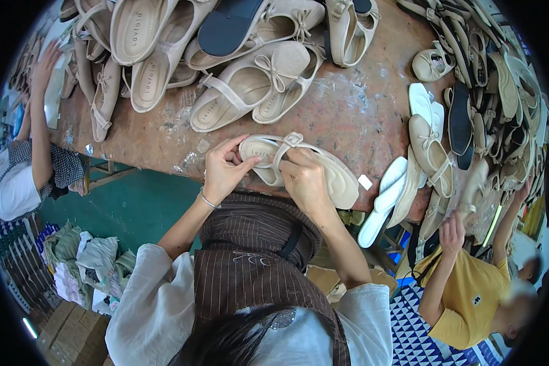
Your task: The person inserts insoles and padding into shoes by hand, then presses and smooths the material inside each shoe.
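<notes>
A beige strap shoe (267,177) lies at the near edge of the table, heel to the left. My left hand (227,166) is closed on its heel end, thumb pressed onto the insole inside and fingers at the rim. My right hand (305,180) has curled fingers at the strap with the round buckle, gripping there; its fingertips are partly hidden. A beige padded insole (341,183) shows beyond my right hand at the toe end; I cannot tell whether it is fixed to the shoe. A small white tag (365,182) lies beside it.
Piled beige shoes (232,91) fill the worn brown table's (360,110) far side. On the right are white insoles (384,198) and a shoe heap (488,110). A yellow-shirted person (470,293) works at right, another person (18,177) at left. Bags (91,262) lie on the floor.
</notes>
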Demonstrator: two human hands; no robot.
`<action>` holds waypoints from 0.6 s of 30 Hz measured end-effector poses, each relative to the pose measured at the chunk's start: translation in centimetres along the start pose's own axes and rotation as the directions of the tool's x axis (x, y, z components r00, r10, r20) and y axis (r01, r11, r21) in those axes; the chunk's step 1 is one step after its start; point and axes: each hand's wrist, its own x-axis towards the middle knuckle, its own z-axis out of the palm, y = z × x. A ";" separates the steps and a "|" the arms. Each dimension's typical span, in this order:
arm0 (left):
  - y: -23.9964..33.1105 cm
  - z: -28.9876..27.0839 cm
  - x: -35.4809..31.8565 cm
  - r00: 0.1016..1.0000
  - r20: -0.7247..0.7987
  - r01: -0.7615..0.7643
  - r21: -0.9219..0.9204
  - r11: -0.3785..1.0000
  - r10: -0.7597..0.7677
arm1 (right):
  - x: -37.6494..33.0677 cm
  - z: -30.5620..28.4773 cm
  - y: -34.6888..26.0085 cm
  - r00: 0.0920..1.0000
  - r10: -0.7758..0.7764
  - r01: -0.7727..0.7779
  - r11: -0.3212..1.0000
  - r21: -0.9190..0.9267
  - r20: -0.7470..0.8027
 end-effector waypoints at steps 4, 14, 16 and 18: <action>0.4 0.5 0.3 0.999 -0.040 -0.029 0.122 0.992 0.034 | -0.3 0.6 0.1 1.000 -0.007 0.010 0.995 -0.103 0.028; 1.4 0.6 1.7 0.997 -0.079 0.015 0.193 0.981 0.000 | 0.4 0.0 1.2 0.923 -0.150 0.178 0.983 -0.047 0.356; 1.2 0.6 1.9 0.994 -0.084 -0.043 0.300 0.953 0.071 | 0.5 -0.6 0.8 0.886 -0.086 0.131 0.989 -0.068 0.455; 1.2 0.7 2.2 0.983 -0.081 -0.133 0.292 0.947 0.163 | 0.3 -1.1 0.0 0.898 -0.077 0.160 0.974 -0.158 0.433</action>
